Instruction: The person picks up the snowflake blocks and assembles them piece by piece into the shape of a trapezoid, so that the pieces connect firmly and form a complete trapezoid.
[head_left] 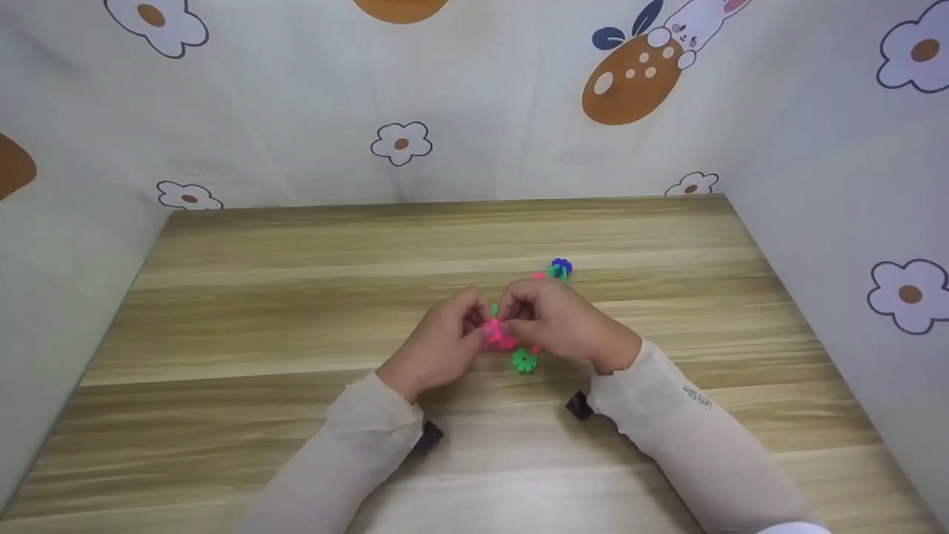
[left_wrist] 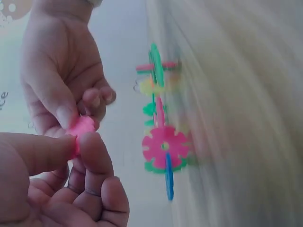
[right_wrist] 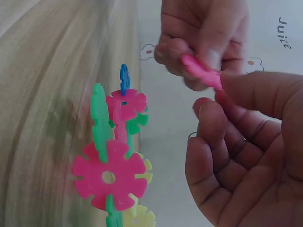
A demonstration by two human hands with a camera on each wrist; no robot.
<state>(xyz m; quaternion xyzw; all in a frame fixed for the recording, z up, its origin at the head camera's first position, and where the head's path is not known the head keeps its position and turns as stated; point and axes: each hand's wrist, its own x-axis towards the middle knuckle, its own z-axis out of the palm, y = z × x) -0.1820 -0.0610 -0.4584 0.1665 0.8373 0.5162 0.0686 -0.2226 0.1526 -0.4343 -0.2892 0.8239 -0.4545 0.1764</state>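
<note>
In front of the body, my left hand (head_left: 443,337) and right hand (head_left: 560,319) meet fingertip to fingertip over the table. Between them is a small pink notched disc (right_wrist: 201,73). My left thumb and forefinger pinch it, and the right thumb and fingers pinch its other side. Fingers hide part of it, and I cannot tell whether it is one disc or two. Beside the hands stands a linked structure of notched plastic discs: a pink disc (right_wrist: 109,176) with a center hole, green discs (right_wrist: 99,123), yellow discs (right_wrist: 137,220) and a blue disc (right_wrist: 124,78).
The wood-grain table (head_left: 259,319) is bounded by pale fabric walls (head_left: 296,96) printed with flowers and fruit. In the head view a green disc (head_left: 525,360) lies just below the right hand, and a dark blue disc (head_left: 561,265) shows beyond it.
</note>
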